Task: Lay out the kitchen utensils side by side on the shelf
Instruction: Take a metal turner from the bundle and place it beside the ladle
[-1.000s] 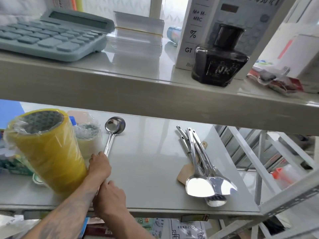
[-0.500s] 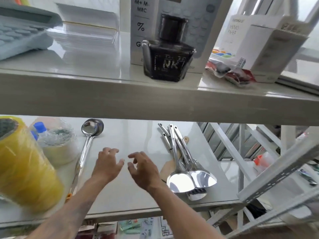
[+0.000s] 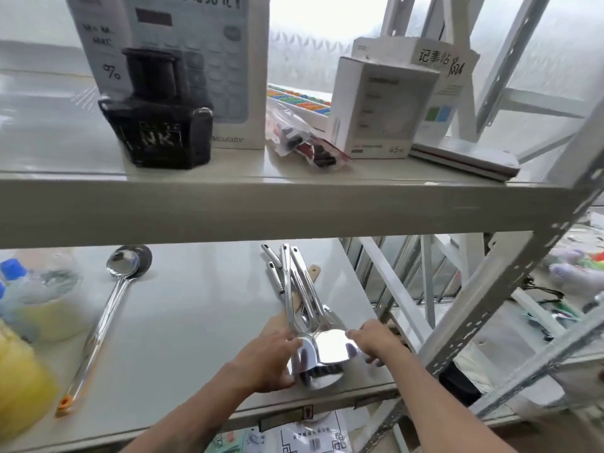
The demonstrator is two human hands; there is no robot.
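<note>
A steel ladle (image 3: 108, 308) lies alone on the left of the lower shelf (image 3: 196, 322), bowl to the back, orange-tipped handle toward me. On the right a pile of steel utensils (image 3: 300, 299) lies stacked over a wooden spatula, heads toward the front edge. My left hand (image 3: 268, 361) presses against the left side of the pile's heads. On the other side my right hand (image 3: 376, 338) touches the shiny spatula head (image 3: 333, 346). Both hands flank the pile; a firm grip on any one piece does not show.
Tape rolls (image 3: 42, 308) and a yellow roll (image 3: 19, 384) crowd the lower shelf's left end. The upper shelf (image 3: 261, 210) carries a black ink bottle (image 3: 157, 125), a calculator box and white boxes. Perforated metal uprights (image 3: 510, 289) stand close on the right.
Both hands let go of the ladle, which stays on the left, and moved right to the utensil pile. The camera swung right too.
</note>
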